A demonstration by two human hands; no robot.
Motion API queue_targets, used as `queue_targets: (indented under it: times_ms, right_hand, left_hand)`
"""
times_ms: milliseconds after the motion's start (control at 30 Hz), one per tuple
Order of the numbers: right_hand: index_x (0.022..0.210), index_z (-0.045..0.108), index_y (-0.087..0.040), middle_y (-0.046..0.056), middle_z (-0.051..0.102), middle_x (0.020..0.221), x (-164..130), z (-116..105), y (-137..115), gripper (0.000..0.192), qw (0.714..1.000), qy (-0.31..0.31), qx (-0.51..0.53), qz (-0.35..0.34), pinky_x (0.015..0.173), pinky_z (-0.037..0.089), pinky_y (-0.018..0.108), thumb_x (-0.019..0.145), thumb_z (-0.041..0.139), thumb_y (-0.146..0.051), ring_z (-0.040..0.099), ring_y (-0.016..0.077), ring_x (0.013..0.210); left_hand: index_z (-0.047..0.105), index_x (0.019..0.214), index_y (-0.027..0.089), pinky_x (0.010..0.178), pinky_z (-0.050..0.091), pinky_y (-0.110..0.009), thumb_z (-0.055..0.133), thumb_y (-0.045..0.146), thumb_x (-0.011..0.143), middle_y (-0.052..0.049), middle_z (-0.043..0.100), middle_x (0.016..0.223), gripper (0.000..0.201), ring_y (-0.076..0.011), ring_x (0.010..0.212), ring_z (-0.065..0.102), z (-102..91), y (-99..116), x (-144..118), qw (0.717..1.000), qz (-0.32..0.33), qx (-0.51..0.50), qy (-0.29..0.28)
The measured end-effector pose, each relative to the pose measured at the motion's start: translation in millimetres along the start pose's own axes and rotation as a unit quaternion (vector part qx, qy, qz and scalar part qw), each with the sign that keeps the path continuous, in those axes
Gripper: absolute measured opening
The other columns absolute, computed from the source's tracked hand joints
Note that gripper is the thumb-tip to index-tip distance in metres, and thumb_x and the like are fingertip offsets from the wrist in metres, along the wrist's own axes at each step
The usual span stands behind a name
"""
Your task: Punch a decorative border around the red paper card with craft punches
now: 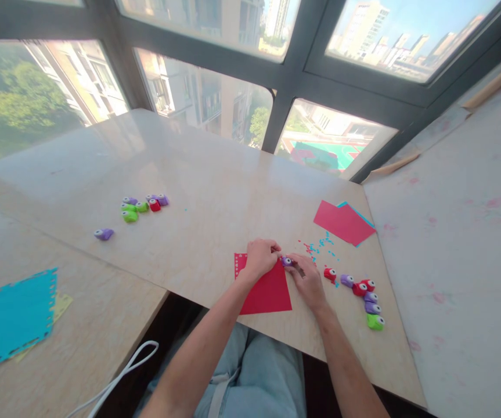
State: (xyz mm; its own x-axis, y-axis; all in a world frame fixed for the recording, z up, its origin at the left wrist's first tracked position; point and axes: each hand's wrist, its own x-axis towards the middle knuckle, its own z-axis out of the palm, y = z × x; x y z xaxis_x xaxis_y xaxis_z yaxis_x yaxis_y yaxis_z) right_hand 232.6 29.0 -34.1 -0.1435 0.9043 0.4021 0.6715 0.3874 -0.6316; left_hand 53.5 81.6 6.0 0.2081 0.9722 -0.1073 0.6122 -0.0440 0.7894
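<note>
Purple punch (286, 261) between both hands

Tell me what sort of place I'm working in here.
Probably a craft corner in a high-rise room: a stone counter beneath big windows facing towers, with small paper punches and a red paper sheet under both hands.

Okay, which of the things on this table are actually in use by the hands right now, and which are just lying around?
In use:
- left hand pressing on the red paper sheet
- right hand at the small purple craft punch, set on the sheet's edge

Lying about:
- row of red, purple and green punches
- far cluster of punches
- lone purple punch
- red and blue paper stack
- blue punched sheet
- paper confetti
</note>
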Motion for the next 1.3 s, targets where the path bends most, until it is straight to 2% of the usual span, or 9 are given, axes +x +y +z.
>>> queue_targets:
  times_ms: [500, 700, 867, 933, 1100, 1200, 1300]
  right_hand:
    - [0.118, 0.071, -0.027, 0.01, 0.071, 0.116, 0, -2, 0, 0.036, 1.0, -0.021, -0.003, 0.013, 0.097, 0.049, 0.049, 0.095, 0.056, -0.049, 0.064, 0.0271, 0.109]
    - [0.118, 0.071, -0.026, 0.01, 0.068, 0.11, 2, -2, -4, 0.035, 0.999, -0.028, 0.009, 0.019, 0.092, 0.05, 0.044, 0.095, 0.056, -0.047, 0.063, 0.0256, 0.103]
    - [0.119, 0.07, -0.028, 0.009, 0.068, 0.11, 2, -2, -6, 0.035, 0.999, -0.022, 0.015, 0.033, 0.094, 0.049, 0.045, 0.094, 0.058, -0.047, 0.061, 0.0262, 0.105]
    - [0.119, 0.07, -0.027, 0.01, 0.068, 0.111, 2, -2, -7, 0.035, 0.999, -0.019, 0.019, 0.036, 0.095, 0.049, 0.046, 0.093, 0.059, -0.047, 0.061, 0.0269, 0.105]
    - [0.119, 0.068, -0.026, 0.01, 0.068, 0.111, 3, -4, -12, 0.036, 0.999, -0.015, 0.024, 0.041, 0.093, 0.05, 0.046, 0.092, 0.061, -0.047, 0.064, 0.0266, 0.1]
    - [0.118, 0.068, -0.025, 0.01, 0.069, 0.11, 3, -6, -15, 0.034, 0.999, -0.013, 0.025, 0.042, 0.093, 0.051, 0.045, 0.092, 0.061, -0.046, 0.065, 0.0259, 0.099]
    - [0.118, 0.069, -0.025, 0.009, 0.069, 0.11, 3, -6, -15, 0.032, 0.999, -0.007, 0.027, 0.045, 0.092, 0.052, 0.045, 0.093, 0.06, -0.043, 0.066, 0.0246, 0.097]
  left_hand:
    - [0.077, 0.088, 0.023, 0.095, 0.043, -0.039, 0.067, 0.021, 0.08, -0.004, 0.077, 0.088, 0.013, -0.0209, 0.091, 0.069, 2.4, 8, 2, 1.0, -0.025, 0.005, 0.018]
    - [0.077, 0.089, 0.023, 0.098, 0.042, -0.04, 0.065, 0.02, 0.08, -0.005, 0.077, 0.088, 0.016, -0.0207, 0.092, 0.068, 6.9, 9, 1, 0.999, -0.03, 0.003, 0.036]
    - [0.078, 0.089, 0.023, 0.097, 0.042, -0.041, 0.067, 0.023, 0.08, -0.004, 0.077, 0.087, 0.014, -0.0217, 0.091, 0.068, 10.6, 7, 2, 0.999, -0.027, -0.001, 0.043]
    - [0.077, 0.094, 0.023, 0.096, 0.044, -0.04, 0.064, 0.025, 0.084, -0.005, 0.077, 0.09, 0.017, -0.0218, 0.093, 0.068, 11.8, 5, 1, 0.998, -0.011, -0.012, 0.066]
    - [0.073, 0.1, 0.022, 0.098, 0.046, -0.038, 0.054, 0.017, 0.09, -0.006, 0.074, 0.101, 0.022, -0.021, 0.104, 0.064, 5.9, -4, -16, 0.979, 0.09, -0.03, 0.18]
    - [0.072, 0.101, 0.022, 0.1, 0.045, -0.04, 0.055, 0.018, 0.091, -0.007, 0.072, 0.106, 0.02, -0.0216, 0.106, 0.062, -5.9, -13, -37, 0.976, 0.133, 0.018, 0.169]
    - [0.067, 0.113, 0.02, 0.107, 0.04, -0.044, 0.053, 0.021, 0.093, -0.011, 0.066, 0.123, 0.024, -0.0258, 0.125, 0.054, -16.9, -24, -57, 0.97, 0.151, 0.098, 0.162]
